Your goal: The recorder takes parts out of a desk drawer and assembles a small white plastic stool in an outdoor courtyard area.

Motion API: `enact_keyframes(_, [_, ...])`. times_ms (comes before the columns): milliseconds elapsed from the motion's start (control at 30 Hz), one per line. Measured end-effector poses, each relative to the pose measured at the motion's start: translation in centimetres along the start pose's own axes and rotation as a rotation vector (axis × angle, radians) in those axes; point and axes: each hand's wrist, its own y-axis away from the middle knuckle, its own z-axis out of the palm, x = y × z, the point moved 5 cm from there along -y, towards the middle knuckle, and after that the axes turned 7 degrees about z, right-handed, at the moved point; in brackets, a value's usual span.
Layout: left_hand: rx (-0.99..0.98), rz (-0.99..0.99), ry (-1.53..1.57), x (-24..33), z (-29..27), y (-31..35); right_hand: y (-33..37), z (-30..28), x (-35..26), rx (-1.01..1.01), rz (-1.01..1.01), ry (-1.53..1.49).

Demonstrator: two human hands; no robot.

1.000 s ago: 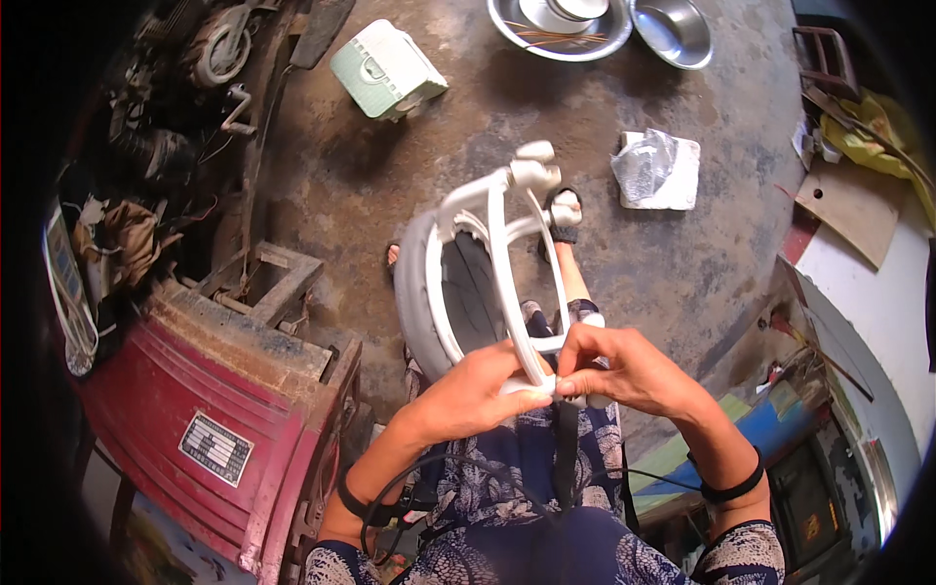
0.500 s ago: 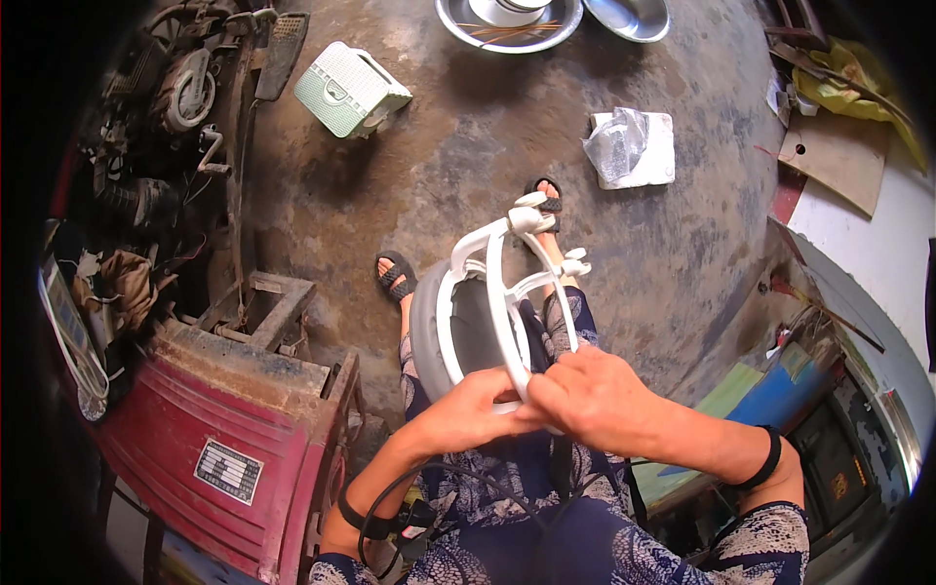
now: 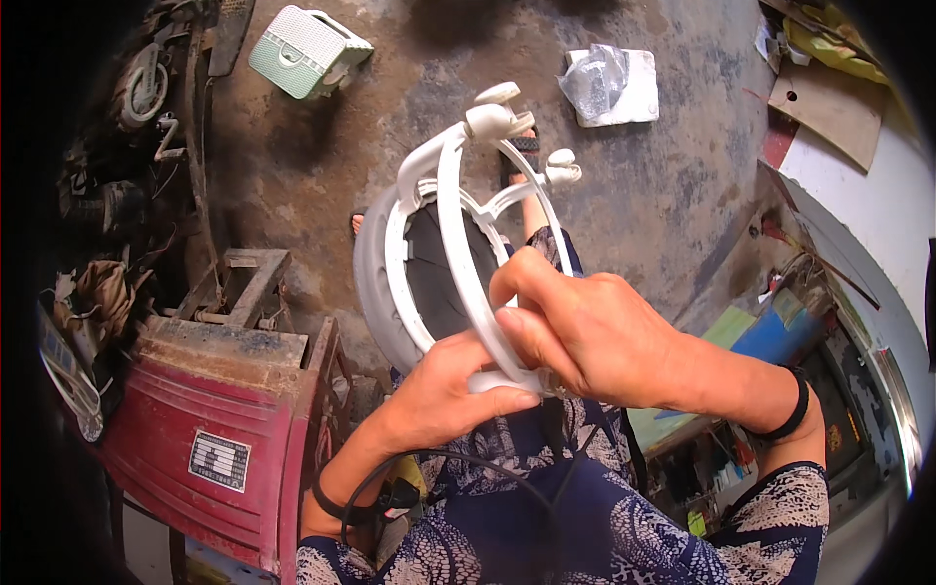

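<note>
Above my lap I hold a white plastic frame (image 3: 456, 234) with curved bars and knob-like ends that resemble small casters. It is tilted, and a round grey padded part (image 3: 373, 283) with a dark inner face is joined to its left side. My left hand (image 3: 444, 395) is closed around the frame's near lower end, thumb lying along it. My right hand (image 3: 604, 336) has its fingers curled and pressed against the near curved bar, close to the left hand. Whether a small part sits between the right fingers is hidden.
A green-and-white woven-look box (image 3: 302, 54) stands on the floor at far left. Clear plastic wrap (image 3: 595, 83) lies on a white foam block (image 3: 634, 93) at far right. A red metal machine (image 3: 185, 429) is close on my left; boards (image 3: 829, 112) lean at right.
The frame has come up and left, nearer to me. My right fingers have shifted onto the near bar, and my left thumb now lies along the lower end. The view has tilted nearer.
</note>
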Motion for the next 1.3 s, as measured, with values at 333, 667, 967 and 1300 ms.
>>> enact_keyframes(333, [-0.004,0.108,0.032,0.4,1.0,-0.5,-0.8,0.3,2.2,0.003,0.213,-0.269])
enact_keyframes(667, [0.079,0.095,-0.002,1.9,0.5,-1.5,-0.6,-1.6,1.2,0.352,0.108,-0.358])
enact_keyframes(967, [0.203,0.130,-0.003,2.1,0.2,-1.9,0.3,-2.6,-1.0,0.602,-0.247,-0.004])
enact_keyframes(1300, [0.282,0.131,-0.019,1.4,0.0,-1.7,0.0,-2.0,-0.3,0.639,-0.137,-0.216])
